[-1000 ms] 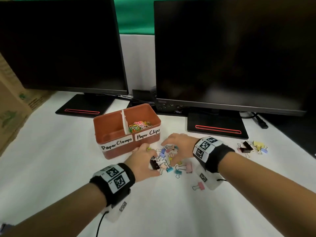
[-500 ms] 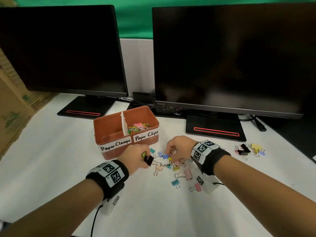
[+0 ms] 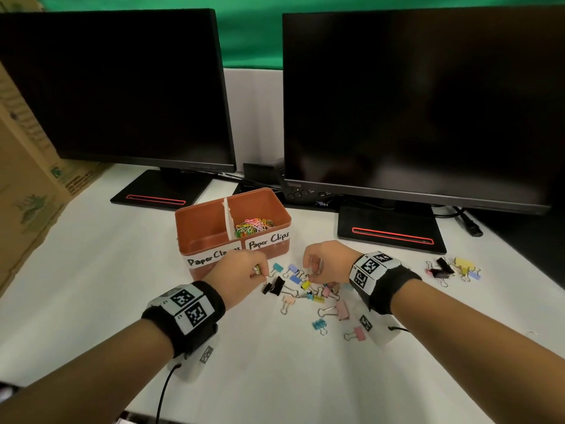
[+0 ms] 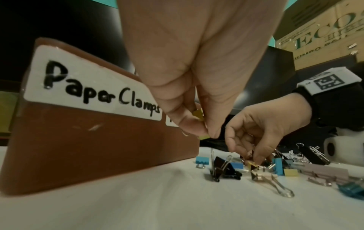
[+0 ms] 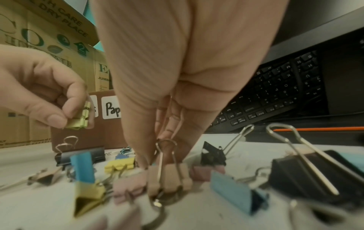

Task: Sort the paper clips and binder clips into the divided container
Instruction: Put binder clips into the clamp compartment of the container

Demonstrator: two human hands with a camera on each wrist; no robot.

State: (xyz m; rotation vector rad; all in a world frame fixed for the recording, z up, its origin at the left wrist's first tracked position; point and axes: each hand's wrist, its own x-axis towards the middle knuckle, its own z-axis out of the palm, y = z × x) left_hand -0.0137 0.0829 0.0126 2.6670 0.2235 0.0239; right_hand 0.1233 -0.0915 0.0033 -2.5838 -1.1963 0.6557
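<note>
The brown divided container (image 3: 201, 272) stands mid-table, labelled "Paper Clamps" on the left and "Paper Clips" on the right. Coloured paper clips (image 3: 253, 226) fill its right compartment. Loose binder clips (image 3: 318, 298) lie scattered in front of it. My left hand (image 3: 260, 272) hovers by the container's front and pinches a yellow binder clip (image 5: 78, 119). A black binder clip (image 3: 275, 286) lies on the table just below it. My right hand (image 3: 312, 272) reaches into the pile and pinches the wire handle of a pale pink binder clip (image 5: 169, 179).
Two dark monitors (image 3: 412, 102) on black stands (image 3: 388, 234) close off the back. A cardboard box (image 3: 27, 179) stands at the left. A second small heap of binder clips (image 3: 452, 267) lies at the right. A black keyboard (image 5: 275, 93) sits beyond.
My left hand has drawn back from the pile towards the container with the yellow clip. My right hand has stayed in the pile, and its fingers have closed on a clip handle.
</note>
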